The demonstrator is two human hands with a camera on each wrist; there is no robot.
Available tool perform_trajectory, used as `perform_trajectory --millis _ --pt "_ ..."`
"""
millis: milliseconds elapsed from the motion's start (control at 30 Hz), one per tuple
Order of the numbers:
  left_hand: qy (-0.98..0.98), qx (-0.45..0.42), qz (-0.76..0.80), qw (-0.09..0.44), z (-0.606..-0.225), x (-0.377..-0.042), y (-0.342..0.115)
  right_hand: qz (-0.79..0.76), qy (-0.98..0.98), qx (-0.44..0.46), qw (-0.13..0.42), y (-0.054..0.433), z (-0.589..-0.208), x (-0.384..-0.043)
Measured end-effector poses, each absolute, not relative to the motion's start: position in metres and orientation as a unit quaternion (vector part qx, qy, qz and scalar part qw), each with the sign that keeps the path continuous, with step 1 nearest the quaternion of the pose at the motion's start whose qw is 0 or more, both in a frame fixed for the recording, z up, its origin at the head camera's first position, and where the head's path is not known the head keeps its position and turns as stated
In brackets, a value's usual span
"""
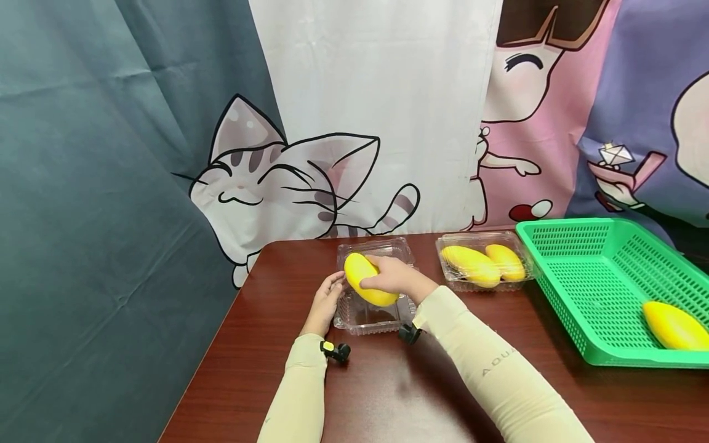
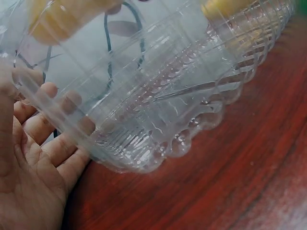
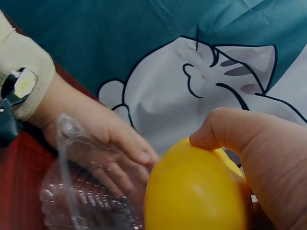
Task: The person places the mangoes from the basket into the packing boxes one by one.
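A yellow mango is gripped in my right hand, held above an opened clear plastic clamshell box. In the right wrist view the thumb presses on the top of the mango. My left hand is at the box's left side, its fingers extended and loosely bent. The left wrist view shows those fingers beside the box wall, partly seen through the plastic; whether they touch it I cannot tell.
To the right, a second clear box holds two mangoes. Beyond it stands a green basket with another mango inside. The brown table ends at the left and back, where a printed curtain hangs.
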State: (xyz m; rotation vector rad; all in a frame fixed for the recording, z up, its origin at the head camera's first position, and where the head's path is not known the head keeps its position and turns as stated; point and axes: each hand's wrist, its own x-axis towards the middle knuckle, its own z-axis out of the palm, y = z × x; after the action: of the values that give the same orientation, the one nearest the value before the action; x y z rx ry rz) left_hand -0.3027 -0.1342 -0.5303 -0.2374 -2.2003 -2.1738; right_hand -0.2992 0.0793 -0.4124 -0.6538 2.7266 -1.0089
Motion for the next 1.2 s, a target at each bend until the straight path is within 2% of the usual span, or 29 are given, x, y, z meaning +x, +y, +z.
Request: perform_trajectory --millis 533,1200 --pt "-0.725 -0.042 -0.687 0.009 -0.534 -0.303 -0.138 -0.333 0.910 -0.224 0.108 0.067 -0.435 -0.295" --pt "-0.704 -0.076 -0.706 0.015 -0.534 -0.303 -0.136 -0.297 0.916 -0.238 0.130 0.065 -0.455 -0.293"
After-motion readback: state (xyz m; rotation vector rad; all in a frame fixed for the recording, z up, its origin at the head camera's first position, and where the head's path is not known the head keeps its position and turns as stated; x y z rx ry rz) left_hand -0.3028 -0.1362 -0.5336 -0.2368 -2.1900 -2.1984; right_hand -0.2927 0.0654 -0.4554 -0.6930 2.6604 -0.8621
